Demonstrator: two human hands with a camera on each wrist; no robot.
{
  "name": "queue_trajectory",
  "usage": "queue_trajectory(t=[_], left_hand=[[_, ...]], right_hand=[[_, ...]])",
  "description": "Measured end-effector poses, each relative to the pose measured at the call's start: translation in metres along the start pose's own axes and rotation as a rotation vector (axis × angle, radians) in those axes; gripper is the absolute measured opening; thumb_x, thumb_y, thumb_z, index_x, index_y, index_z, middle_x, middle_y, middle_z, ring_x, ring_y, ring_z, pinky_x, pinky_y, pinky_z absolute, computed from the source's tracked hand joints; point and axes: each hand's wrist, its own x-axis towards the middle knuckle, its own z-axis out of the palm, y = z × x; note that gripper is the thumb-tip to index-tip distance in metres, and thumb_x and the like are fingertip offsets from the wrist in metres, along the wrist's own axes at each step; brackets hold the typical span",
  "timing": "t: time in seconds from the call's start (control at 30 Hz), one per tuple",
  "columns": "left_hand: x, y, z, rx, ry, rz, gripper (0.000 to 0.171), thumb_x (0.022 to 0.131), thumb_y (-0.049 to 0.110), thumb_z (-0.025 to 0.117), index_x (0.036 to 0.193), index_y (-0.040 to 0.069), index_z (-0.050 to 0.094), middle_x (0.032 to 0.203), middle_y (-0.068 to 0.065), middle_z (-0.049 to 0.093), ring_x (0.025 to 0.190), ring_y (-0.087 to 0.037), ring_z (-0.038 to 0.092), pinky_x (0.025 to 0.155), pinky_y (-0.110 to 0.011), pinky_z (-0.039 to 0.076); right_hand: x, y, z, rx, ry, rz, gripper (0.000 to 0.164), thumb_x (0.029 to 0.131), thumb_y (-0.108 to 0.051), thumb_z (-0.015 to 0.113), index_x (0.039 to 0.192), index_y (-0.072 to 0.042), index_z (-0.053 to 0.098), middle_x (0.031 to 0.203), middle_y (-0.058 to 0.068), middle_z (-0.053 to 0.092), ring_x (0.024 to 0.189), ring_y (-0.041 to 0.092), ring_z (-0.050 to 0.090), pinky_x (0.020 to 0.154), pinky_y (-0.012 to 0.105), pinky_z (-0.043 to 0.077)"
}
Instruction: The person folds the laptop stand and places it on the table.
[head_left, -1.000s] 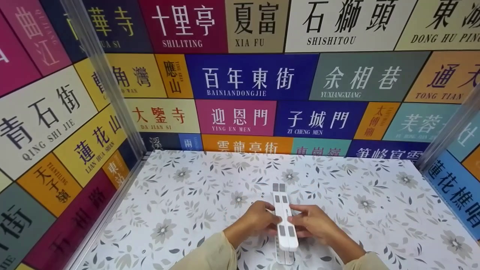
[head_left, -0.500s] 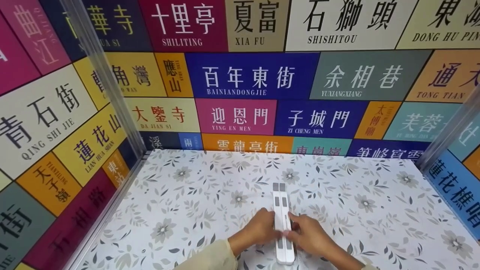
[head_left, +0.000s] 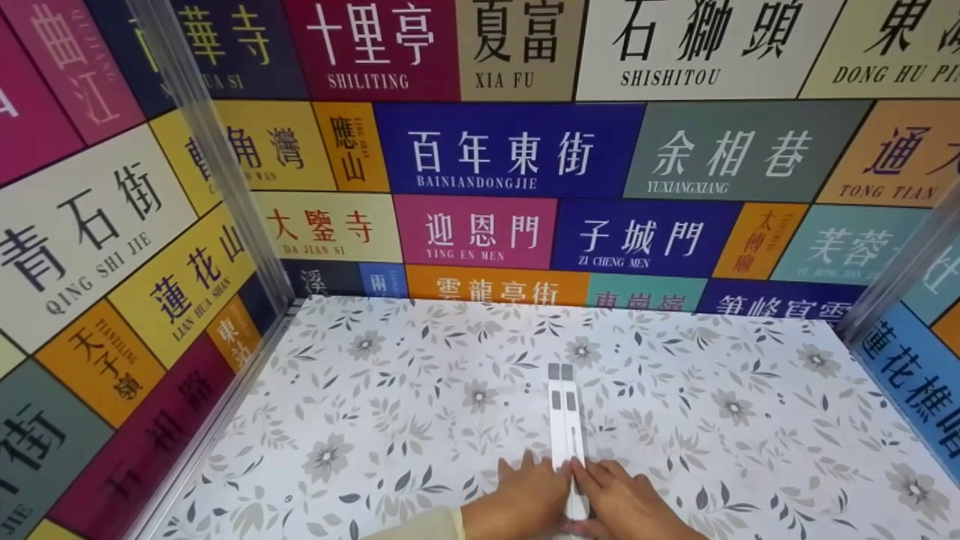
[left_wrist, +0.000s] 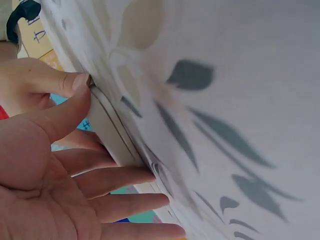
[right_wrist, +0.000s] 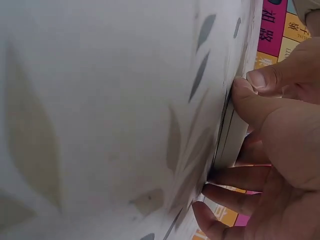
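Note:
A folded white laptop stand [head_left: 567, 431] with grey pads lies lengthwise on the patterned tabletop, its far end pointing at the back wall. My left hand [head_left: 529, 495] holds its near part from the left. From the other side my right hand [head_left: 628, 499] grips the same part, the two hands close together over it. In the left wrist view the thumb [left_wrist: 75, 107] is at the end of the stand [left_wrist: 112, 130], fingers reaching along its side. The right wrist view has thumb and fingertips against the stand's edge [right_wrist: 231, 137]. Both hands partly hide the near end.
The white tabletop [head_left: 420, 352] has a grey leaf and flower print. Behind it stands a wall [head_left: 510, 150] of coloured sign panels, with a similar wall [head_left: 82, 247] at the left. Clear corner strips [head_left: 217, 142] run up where the walls meet.
Both hands have slid along the stand toward its near end. The lower part that showed beneath the near end one second ago is now folded in line with the rest.

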Motion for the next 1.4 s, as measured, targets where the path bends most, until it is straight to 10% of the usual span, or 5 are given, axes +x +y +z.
queue_trajectory(t=[0.5, 1.4], left_hand=[[0.067, -0.033, -0.012, -0.175, 0.069, 0.052, 0.080, 0.074, 0.058, 0.085, 0.145, 0.036, 0.057, 0.133, -0.006, 0.068, 0.127, -0.036, 0.060, 0.094, -0.067, 0.050], [0.063, -0.029, -0.017, -0.168, 0.017, 0.006, 0.086, 0.080, 0.059, 0.078, 0.155, 0.036, 0.043, 0.156, -0.009, 0.050, 0.144, -0.050, 0.040, 0.101, -0.080, 0.036]], right_hand=[[0.052, 0.043, -0.001, 0.265, -0.106, 0.245, 0.085, 0.085, -0.047, 0.078, 0.154, -0.008, 0.045, 0.144, 0.037, 0.049, 0.132, 0.054, 0.050, 0.102, 0.071, 0.043], [0.052, 0.045, -0.006, 0.280, -0.062, 0.212, 0.085, 0.079, -0.044, 0.083, 0.149, -0.007, 0.051, 0.134, 0.046, 0.052, 0.117, 0.059, 0.059, 0.091, 0.073, 0.047]])
